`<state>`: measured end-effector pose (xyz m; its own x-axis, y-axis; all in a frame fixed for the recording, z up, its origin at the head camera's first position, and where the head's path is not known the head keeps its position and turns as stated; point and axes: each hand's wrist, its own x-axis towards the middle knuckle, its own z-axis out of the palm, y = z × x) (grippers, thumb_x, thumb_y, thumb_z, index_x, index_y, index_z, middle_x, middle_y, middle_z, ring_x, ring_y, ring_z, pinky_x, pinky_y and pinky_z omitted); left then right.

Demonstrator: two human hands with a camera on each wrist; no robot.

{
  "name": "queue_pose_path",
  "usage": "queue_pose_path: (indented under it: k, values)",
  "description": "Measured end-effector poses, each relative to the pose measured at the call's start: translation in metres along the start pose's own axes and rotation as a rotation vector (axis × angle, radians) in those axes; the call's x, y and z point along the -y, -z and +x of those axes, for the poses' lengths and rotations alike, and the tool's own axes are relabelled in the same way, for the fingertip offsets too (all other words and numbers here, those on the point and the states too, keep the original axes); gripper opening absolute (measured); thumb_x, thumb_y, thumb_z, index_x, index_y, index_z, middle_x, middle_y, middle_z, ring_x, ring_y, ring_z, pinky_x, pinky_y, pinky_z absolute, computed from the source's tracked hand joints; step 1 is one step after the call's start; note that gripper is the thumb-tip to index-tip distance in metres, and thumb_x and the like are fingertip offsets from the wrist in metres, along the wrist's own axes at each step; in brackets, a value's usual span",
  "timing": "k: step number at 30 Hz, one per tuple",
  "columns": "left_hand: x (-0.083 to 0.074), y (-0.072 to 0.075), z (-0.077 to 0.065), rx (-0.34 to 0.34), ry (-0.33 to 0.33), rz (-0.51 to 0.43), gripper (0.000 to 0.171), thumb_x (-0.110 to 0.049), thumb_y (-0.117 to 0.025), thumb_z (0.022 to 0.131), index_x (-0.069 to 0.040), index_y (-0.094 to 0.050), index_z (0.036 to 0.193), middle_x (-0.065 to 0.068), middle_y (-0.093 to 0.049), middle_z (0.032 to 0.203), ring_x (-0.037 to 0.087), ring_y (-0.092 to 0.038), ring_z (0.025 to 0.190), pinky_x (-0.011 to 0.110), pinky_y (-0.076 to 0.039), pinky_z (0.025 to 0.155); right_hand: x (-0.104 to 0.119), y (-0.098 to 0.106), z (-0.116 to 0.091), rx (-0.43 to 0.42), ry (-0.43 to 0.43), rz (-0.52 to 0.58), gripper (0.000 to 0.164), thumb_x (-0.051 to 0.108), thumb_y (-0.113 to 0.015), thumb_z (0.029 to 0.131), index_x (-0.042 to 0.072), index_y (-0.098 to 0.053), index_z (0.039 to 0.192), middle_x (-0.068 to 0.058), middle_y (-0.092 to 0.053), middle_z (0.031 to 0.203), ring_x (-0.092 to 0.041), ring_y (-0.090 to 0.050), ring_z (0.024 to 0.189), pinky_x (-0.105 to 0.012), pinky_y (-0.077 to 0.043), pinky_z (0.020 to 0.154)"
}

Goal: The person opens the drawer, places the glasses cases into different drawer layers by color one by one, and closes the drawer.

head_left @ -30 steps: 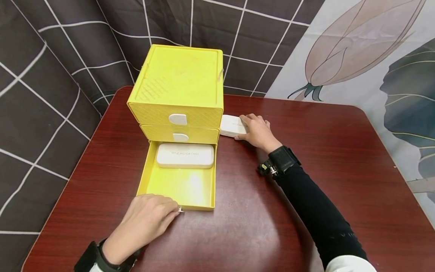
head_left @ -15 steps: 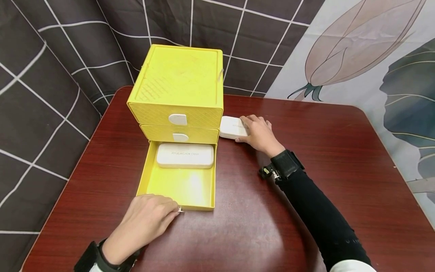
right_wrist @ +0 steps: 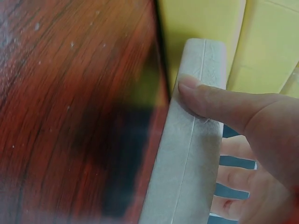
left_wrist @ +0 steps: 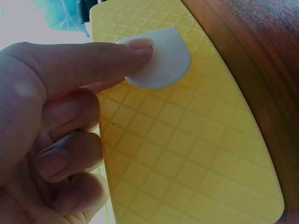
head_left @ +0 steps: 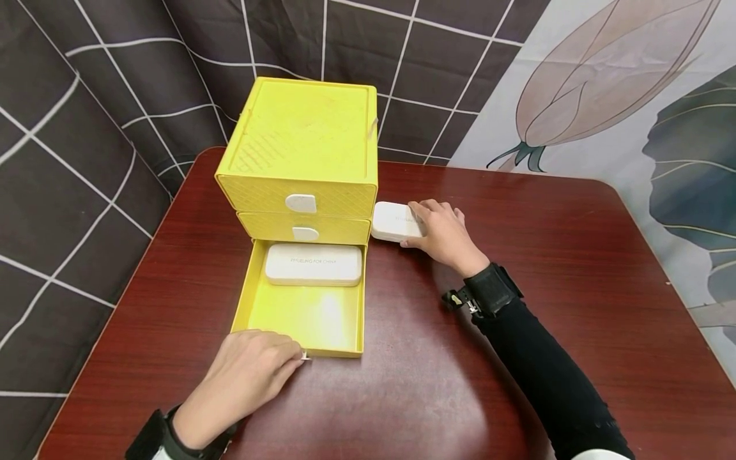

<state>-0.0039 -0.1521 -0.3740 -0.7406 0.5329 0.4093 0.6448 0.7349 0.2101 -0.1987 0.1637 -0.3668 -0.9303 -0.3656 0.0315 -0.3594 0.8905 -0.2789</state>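
Observation:
A yellow drawer box (head_left: 305, 134) stands on the table, its lowest drawer (head_left: 287, 319) pulled out. Inside that drawer, toward the back, lies a white glasses case (head_left: 313, 264) with faint lettering. My left hand (head_left: 247, 370) is at the drawer's front; in the left wrist view its thumb (left_wrist: 135, 51) presses the white pull tab (left_wrist: 168, 60), the index finger mostly hidden behind. To the right of the box, my right hand (head_left: 445, 236) grips a second white glasses case (head_left: 393, 222). The right wrist view has the thumb (right_wrist: 196, 100) on the case's seamed side (right_wrist: 187, 154), fingers across from it.
The two upper drawers, with white tabs (head_left: 301, 202), are closed. The reddish-brown table (head_left: 546, 268) stretches to the right and in front. Behind it hang a dark grid-patterned cloth (head_left: 356, 38) and a white floral cloth (head_left: 604, 128).
My right hand has drawn the second glasses case slightly toward me along the box's right side. The left hand and the open drawer have stayed in place.

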Motion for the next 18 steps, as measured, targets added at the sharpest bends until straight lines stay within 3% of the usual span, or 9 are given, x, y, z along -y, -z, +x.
queue_pose_path:
  k: [18]
  values:
    - [0.000, -0.001, 0.000, -0.007, -0.010, 0.015, 0.033, -0.021, -0.076, 0.071, -0.028, -0.046, 0.060, -0.021, -0.031, 0.057, 0.000, -0.030, 0.050, 0.020, -0.026, 0.043, 0.013, 0.014, -0.025, 0.013, 0.034, -0.031, 0.080, 0.043, -0.073, 0.074, 0.009, -0.043, 0.140, -0.016, -0.047, 0.131, -0.036, -0.040, 0.116, -0.060, -0.026, 0.094]
